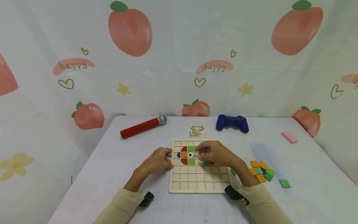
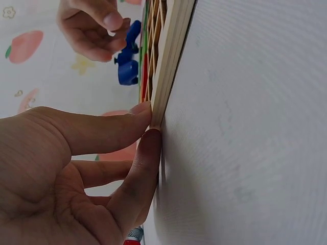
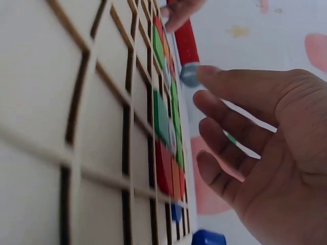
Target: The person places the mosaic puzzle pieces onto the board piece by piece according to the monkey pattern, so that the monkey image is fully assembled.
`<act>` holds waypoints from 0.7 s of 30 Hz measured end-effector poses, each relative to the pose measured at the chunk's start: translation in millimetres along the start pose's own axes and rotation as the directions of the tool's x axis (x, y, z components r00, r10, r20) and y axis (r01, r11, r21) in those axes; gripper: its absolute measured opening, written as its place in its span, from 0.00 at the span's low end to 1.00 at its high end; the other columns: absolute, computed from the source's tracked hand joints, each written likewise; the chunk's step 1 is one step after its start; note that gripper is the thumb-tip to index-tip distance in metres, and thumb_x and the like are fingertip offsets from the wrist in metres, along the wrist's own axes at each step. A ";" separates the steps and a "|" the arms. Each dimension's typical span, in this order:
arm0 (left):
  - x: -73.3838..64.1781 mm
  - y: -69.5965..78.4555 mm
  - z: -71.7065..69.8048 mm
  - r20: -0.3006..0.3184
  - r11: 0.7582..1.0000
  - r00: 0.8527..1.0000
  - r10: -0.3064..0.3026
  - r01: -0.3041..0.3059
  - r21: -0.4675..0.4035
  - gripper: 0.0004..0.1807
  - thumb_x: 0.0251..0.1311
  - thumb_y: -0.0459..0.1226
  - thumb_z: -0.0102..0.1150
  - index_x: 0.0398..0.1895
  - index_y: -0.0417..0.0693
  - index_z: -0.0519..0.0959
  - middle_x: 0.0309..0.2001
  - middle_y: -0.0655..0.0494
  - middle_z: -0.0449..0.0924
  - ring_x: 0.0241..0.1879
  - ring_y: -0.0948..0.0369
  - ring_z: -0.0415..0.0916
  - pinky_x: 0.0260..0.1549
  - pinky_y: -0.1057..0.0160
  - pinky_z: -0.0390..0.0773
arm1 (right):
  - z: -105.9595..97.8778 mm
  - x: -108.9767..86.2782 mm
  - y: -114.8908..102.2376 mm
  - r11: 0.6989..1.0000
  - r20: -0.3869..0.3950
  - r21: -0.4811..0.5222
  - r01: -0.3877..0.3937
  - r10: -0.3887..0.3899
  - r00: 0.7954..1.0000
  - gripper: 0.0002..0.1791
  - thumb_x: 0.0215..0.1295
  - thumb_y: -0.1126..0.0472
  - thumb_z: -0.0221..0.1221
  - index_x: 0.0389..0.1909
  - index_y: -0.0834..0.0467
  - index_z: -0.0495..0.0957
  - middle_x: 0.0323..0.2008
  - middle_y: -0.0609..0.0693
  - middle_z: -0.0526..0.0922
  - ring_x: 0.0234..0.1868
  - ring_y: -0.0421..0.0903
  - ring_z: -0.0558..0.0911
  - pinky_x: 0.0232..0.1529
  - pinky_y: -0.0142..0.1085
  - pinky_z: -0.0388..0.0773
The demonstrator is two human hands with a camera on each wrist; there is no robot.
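Note:
A wooden grid board (image 1: 195,187) lies on the white table, with red, green, orange, blue and eye-patterned pieces in its upper rows. At its left edge is my left hand (image 1: 159,161); in the left wrist view the thumb (image 2: 115,130) and a bent finger pinch the rim. Over the upper middle of the board hovers my right hand (image 1: 216,153), hiding some pieces. The right wrist view shows this hand's fingers loosely bent and apart, nothing between them, beside a green tile (image 3: 161,116) and a red piece (image 3: 164,166) set in the grid.
Loose orange, green and blue tiles (image 1: 261,179) lie right of the board near my right forearm. Behind it stand a pattern card (image 1: 197,130), a red microphone (image 1: 141,127) and a blue game controller (image 1: 232,122). A pink block (image 1: 289,137) lies at far right.

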State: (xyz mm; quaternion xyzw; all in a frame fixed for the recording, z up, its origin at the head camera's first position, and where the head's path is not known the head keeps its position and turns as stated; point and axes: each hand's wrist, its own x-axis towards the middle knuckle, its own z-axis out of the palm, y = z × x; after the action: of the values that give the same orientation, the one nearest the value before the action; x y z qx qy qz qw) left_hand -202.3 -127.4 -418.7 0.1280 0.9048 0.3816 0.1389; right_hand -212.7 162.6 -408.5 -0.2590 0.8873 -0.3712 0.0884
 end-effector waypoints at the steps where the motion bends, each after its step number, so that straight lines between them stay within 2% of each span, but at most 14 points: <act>1: 0.1 0.0 0.1 0.000 1.000 1.000 -0.002 0.002 0.001 0.36 0.55 0.27 0.78 0.68 0.29 0.75 0.45 0.50 0.76 0.40 0.60 0.77 0.41 0.63 0.83 | -2.4 -0.5 2.2 1.000 -0.007 0.007 -0.008 0.008 1.000 0.14 0.68 0.61 0.70 0.53 0.57 0.87 0.39 0.42 0.86 0.42 0.41 0.81 0.46 0.36 0.79; 9: -0.2 0.9 0.2 0.004 1.000 1.000 -0.015 0.015 0.007 0.37 0.56 0.28 0.78 0.69 0.30 0.74 0.46 0.50 0.76 0.40 0.60 0.77 0.42 0.63 0.84 | -23.4 -18.2 16.4 0.998 -0.080 0.008 -0.070 0.070 0.994 0.15 0.67 0.58 0.72 0.52 0.56 0.88 0.40 0.45 0.83 0.42 0.47 0.78 0.39 0.38 0.76; 16: 0.0 1.8 0.2 0.004 1.000 1.000 -0.016 0.016 0.004 0.36 0.57 0.28 0.77 0.69 0.30 0.74 0.46 0.50 0.76 0.41 0.59 0.77 0.42 0.63 0.84 | -42.3 -45.4 27.0 0.992 -0.128 -0.091 -0.085 0.073 0.989 0.13 0.68 0.57 0.70 0.51 0.56 0.88 0.41 0.44 0.85 0.44 0.45 0.78 0.41 0.36 0.77; 21: -0.8 2.0 0.7 0.001 1.000 1.000 -0.013 0.013 0.008 0.35 0.57 0.28 0.77 0.68 0.30 0.75 0.45 0.49 0.76 0.41 0.59 0.77 0.42 0.63 0.84 | -51.5 -66.2 35.8 0.981 -0.139 -0.107 -0.161 0.146 0.980 0.15 0.68 0.56 0.71 0.53 0.56 0.87 0.42 0.45 0.85 0.44 0.46 0.77 0.39 0.35 0.78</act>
State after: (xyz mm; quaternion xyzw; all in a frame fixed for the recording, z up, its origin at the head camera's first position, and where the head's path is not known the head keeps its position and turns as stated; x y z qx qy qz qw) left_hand -201.1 -125.8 -417.6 0.1229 0.9071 0.3769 0.1413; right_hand -188.5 250.0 -399.5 -0.1696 0.9289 -0.3262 0.0434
